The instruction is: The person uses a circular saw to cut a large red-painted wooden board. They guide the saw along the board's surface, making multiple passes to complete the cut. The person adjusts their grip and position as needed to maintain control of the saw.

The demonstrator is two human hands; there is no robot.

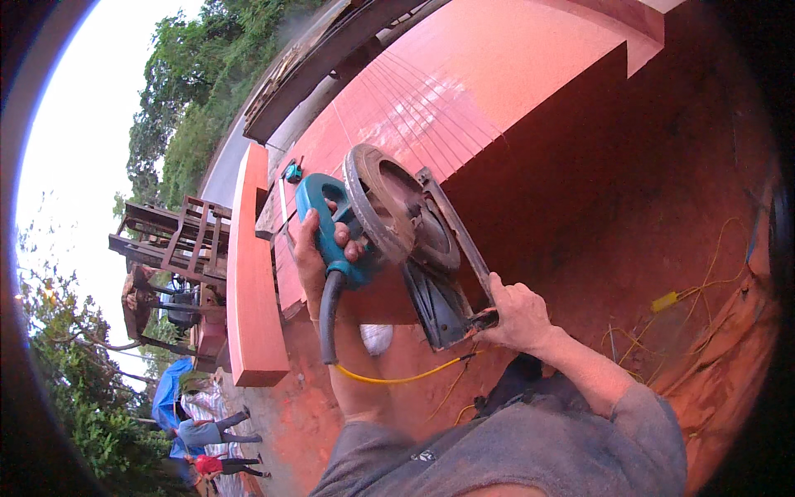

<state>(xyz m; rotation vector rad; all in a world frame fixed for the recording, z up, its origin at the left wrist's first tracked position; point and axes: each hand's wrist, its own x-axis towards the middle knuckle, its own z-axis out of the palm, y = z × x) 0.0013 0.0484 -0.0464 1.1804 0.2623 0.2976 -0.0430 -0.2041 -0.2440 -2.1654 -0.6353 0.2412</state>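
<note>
My left hand [310, 261] is wrapped round the teal rear handle of a circular saw [331, 217], its fingers coming through the handle opening. The saw is raised and tipped on its side, with its round guard and dark disc-shaped parts facing right. At the far end of its black metal base plate [439, 311], my right hand [517, 315] grips the corner, thumb on top. From the handle a thick black cord sleeve runs into a yellow power cord [397, 379] that hangs between my arms. Whether the blade is turning cannot be told.
Beyond the saw lies a large reddish wooden slab [489, 58] with several dark lines across it. A thick beam [257, 273] stands at left, near a small teal tape measure [293, 172]. Yellow cord and a yellow connector [664, 301] lie on reddish ground. Two people [207, 435] and a forklift [178, 248] are farther off.
</note>
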